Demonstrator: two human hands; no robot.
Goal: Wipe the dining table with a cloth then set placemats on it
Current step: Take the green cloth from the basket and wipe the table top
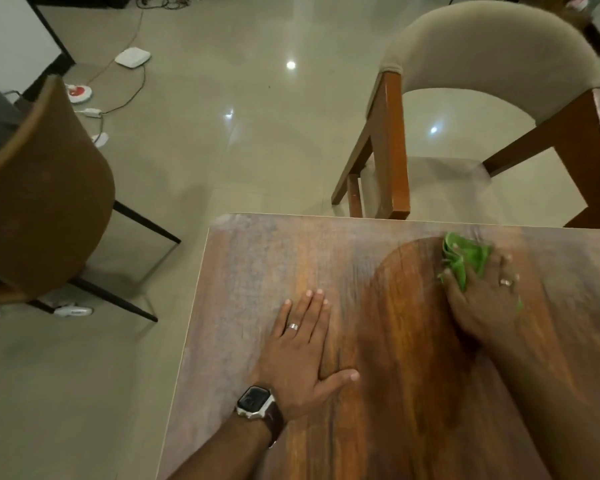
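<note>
The wooden dining table [257, 271] fills the lower right, its corner toward the upper left. A darker wet streak curves across the wood beside a dusty grey area on the left. My right hand [478, 303] presses a green cloth [461, 254] onto the table near the far edge; the hand is blurred and the cloth bunches under and between its fingers. My left hand [305, 348] lies flat on the table with straight fingers, a ring and a wristwatch on it. No placemats are in view.
A cream-backed wooden chair [482, 53] stands just beyond the table's far edge. A brown chair [45, 188] with black legs stands left of the table. Cables, a white box [132, 57] and small devices lie on the tiled floor at the upper left.
</note>
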